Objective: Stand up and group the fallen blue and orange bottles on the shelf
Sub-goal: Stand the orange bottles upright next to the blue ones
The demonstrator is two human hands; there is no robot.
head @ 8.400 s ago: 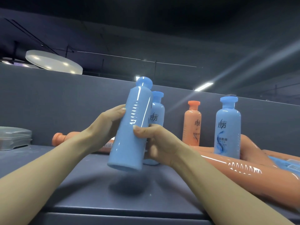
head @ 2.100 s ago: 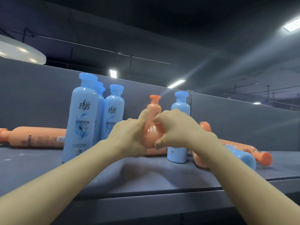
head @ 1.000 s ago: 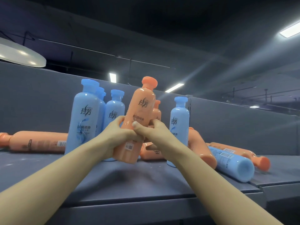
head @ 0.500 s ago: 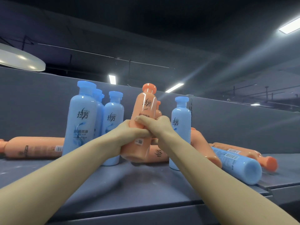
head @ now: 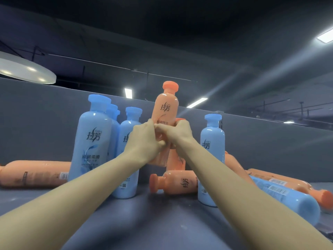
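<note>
Orange bottle [head: 166,112] upright, cap up

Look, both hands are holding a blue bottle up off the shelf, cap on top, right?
Not quite: the bottle is orange, not blue. The head view shows the left hand and right hand wrapped around the orange bottle, held upright above the shelf with its cap on top.
</note>
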